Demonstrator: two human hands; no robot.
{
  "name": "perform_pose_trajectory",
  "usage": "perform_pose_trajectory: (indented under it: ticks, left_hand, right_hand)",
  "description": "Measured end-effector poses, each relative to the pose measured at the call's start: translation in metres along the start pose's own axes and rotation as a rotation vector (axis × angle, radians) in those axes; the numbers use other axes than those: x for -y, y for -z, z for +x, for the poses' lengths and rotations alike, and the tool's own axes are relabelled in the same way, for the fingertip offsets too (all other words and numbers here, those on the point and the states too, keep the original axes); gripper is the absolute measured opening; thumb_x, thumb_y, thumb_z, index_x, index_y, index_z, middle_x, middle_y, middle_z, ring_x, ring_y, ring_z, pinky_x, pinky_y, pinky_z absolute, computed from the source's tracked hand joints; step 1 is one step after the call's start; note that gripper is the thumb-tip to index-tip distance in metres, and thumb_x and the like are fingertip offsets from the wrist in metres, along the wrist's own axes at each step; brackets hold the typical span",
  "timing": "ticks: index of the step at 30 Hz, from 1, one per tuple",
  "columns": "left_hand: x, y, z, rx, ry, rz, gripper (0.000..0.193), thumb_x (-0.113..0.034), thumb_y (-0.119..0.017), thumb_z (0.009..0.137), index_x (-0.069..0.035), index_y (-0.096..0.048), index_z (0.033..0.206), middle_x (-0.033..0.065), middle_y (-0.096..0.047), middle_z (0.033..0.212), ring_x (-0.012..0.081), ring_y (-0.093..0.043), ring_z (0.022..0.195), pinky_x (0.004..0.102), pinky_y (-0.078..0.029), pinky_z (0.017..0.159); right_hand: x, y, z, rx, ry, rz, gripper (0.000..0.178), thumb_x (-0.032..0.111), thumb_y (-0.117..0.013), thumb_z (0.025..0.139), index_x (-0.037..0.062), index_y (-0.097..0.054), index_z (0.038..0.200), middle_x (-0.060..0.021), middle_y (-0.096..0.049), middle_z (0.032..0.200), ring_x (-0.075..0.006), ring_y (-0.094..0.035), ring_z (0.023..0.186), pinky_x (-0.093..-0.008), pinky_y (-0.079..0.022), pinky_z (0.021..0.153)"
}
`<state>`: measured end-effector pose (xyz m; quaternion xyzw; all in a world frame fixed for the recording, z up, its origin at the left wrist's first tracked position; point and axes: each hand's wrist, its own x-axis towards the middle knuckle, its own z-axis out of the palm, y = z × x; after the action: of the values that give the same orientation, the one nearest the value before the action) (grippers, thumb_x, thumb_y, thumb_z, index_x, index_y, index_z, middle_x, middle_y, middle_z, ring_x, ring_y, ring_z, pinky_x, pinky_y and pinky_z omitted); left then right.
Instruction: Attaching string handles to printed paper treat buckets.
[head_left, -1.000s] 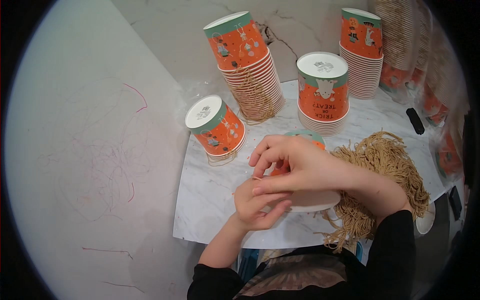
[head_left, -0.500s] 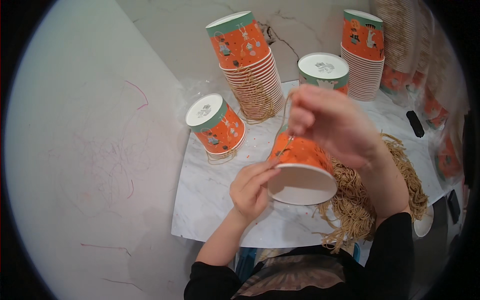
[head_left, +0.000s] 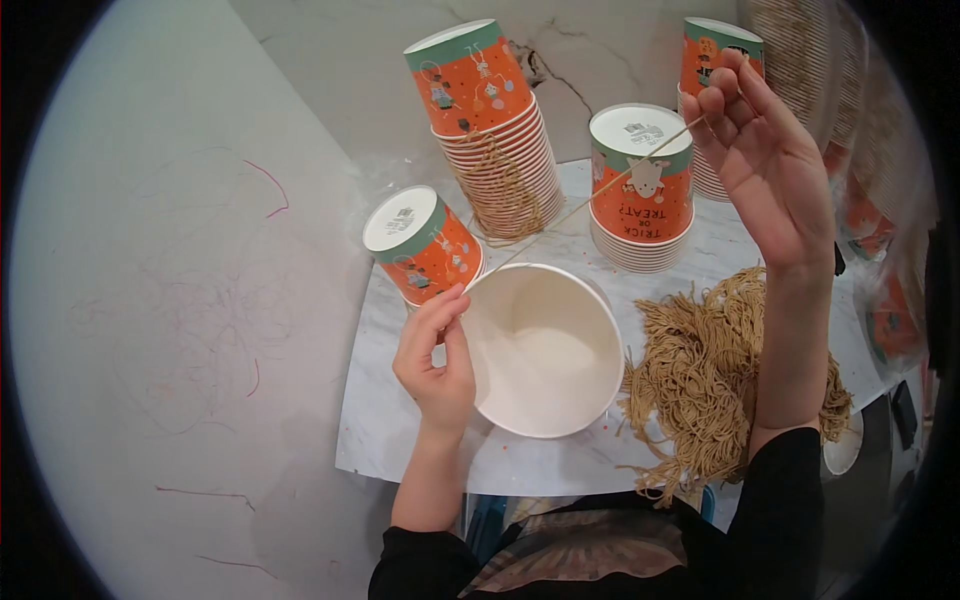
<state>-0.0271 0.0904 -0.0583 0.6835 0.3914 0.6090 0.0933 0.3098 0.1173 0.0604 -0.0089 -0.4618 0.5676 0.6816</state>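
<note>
A white-lined paper cup point(head_left: 545, 350) faces me with its open mouth, and my left hand point(head_left: 436, 362) pinches it at its left rim. Tan string point(head_left: 640, 163) runs taut from beside that hand up to my right hand point(head_left: 765, 170). The right hand is raised at the upper right, with the string's end between thumb and fingers. Whether the left fingers also clamp the string is hard to see. A heap of tan strings point(head_left: 700, 390) lies on the table, left of my right forearm.
Behind stand a tall stack of orange-and-green cups point(head_left: 510, 165) draped with string, a shorter upside-down stack point(head_left: 640, 195), and another stack point(head_left: 705, 50) partly behind my right hand. A small tilted stack point(head_left: 425, 240) stands at left. Plastic-wrapped cups point(head_left: 885, 225) line the right side.
My right hand has swung up and to the right, drawing the string out straight. The cup has tipped its mouth toward me and shifted left with my left hand.
</note>
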Motion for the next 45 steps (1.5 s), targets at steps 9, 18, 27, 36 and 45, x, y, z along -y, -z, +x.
perform_pose_trajectory:
  ticks: [9, 18, 27, 36, 45]
  left_hand:
    - [0.006, 0.008, 0.003, -0.044, 0.136, -0.098, 0.027, 0.012, -0.055, 0.090, 0.000, -0.073, 0.107, 0.0103, -0.072, 0.115, 0.0145, -0.067, 0.101, 0.0226, -0.052, 0.075]
    - [0.008, 0.013, 0.005, 0.007, 0.161, -0.021, 0.033, 0.001, -0.066, 0.086, -0.002, -0.069, 0.118, 0.0131, -0.065, 0.130, 0.0223, -0.061, 0.120, 0.0353, -0.050, 0.096]
    - [-0.016, -0.003, -0.013, 0.159, -0.297, -0.063, 0.056, -0.015, -0.087, 0.073, -0.003, -0.067, 0.124, 0.0138, -0.070, 0.118, 0.0263, -0.065, 0.103, 0.0385, -0.045, 0.090]
    - [-0.013, -0.003, -0.013, 0.153, -0.365, -0.044, 0.021, -0.006, -0.081, 0.077, -0.007, -0.076, 0.097, 0.0011, -0.073, 0.085, 0.0156, -0.062, 0.071, 0.0343, -0.036, 0.072]
    - [-0.014, -0.009, -0.015, 0.200, -0.382, 0.044, 0.016, -0.007, -0.080, 0.075, -0.008, -0.074, 0.089, 0.0009, -0.068, 0.077, 0.0179, -0.060, 0.068, 0.0349, -0.037, 0.072]
  right_hand:
    - [-0.013, -0.006, 0.002, -0.161, 0.073, -0.036, 0.029, 0.015, -0.059, 0.102, -0.0027, -0.060, 0.124, -0.0042, -0.065, 0.102, -0.0130, -0.062, 0.093, -0.0325, -0.053, 0.098]
    - [-0.062, -0.052, -0.021, 0.192, -0.187, -0.937, 0.014, 0.010, -0.067, 0.091, -0.0021, -0.073, 0.093, 0.0006, -0.066, 0.076, -0.0032, -0.055, 0.068, -0.0227, -0.043, 0.058]
    - [-0.077, -0.078, -0.047, 0.543, -0.106, -1.343, 0.008, 0.010, -0.069, 0.081, 0.0032, -0.070, 0.084, -0.0078, -0.062, 0.072, -0.0223, -0.063, 0.061, -0.0323, -0.047, 0.055]
    - [-0.066, -0.082, -0.046, 0.624, -0.269, -1.324, 0.018, 0.017, -0.068, 0.084, -0.0004, -0.068, 0.085, -0.0131, -0.066, 0.078, -0.0315, -0.067, 0.073, -0.0399, -0.052, 0.066]
    - [-0.070, -0.086, -0.051, 0.622, -0.410, -1.325, 0.021, 0.019, -0.069, 0.088, 0.0010, -0.063, 0.098, -0.0177, -0.071, 0.088, -0.0368, -0.069, 0.079, -0.0435, -0.054, 0.070]
